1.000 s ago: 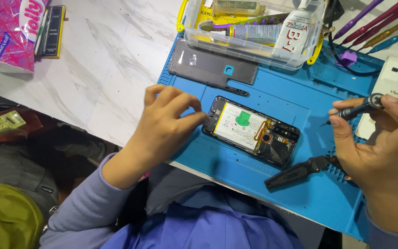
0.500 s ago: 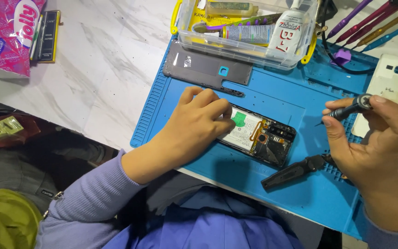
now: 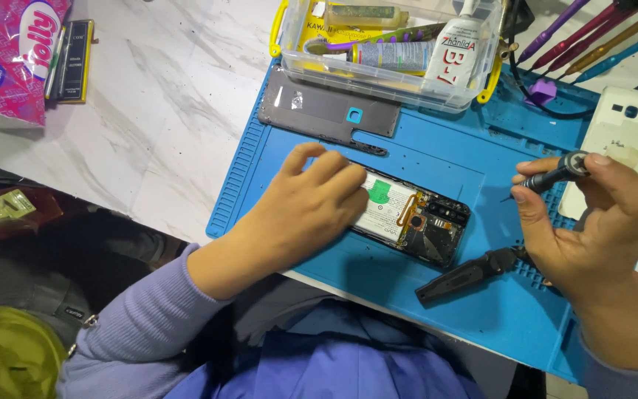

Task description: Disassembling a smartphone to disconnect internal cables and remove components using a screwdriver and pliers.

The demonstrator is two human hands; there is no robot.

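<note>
- Right now the left hand (image 3: 311, 203) lies palm-down over the near end of an opened phone (image 3: 415, 218), fingers curled and pressing on it, not clamped around it.
- Phone: back off, battery with a green tab and the circuit board showing; it lies slantwise in the middle of a blue mat (image 3: 444, 310) on the marble tabletop (image 3: 149, 125).
- Right hand (image 3: 592, 222) is closed on a small dark screwdriver (image 3: 551, 175), pinched between thumb and fingers, its tip pointing left toward the phone but well apart from it.
- Black tool (image 3: 467, 273) lies on the mat just below the phone, its far end tucked under the right hand.
- Grey back cover (image 3: 326, 111) lies on the mat above the phone, apart from it.
- Clear box (image 3: 400, 70) with yellow clasps holds glue tubes, at the mat's far edge.
- White phone shell (image 3: 622, 140) sits beyond the right hand; coloured screwdrivers (image 3: 599, 33) lie at top right.
- Pink packet (image 3: 9, 59) rests far left on the tabletop.
</note>
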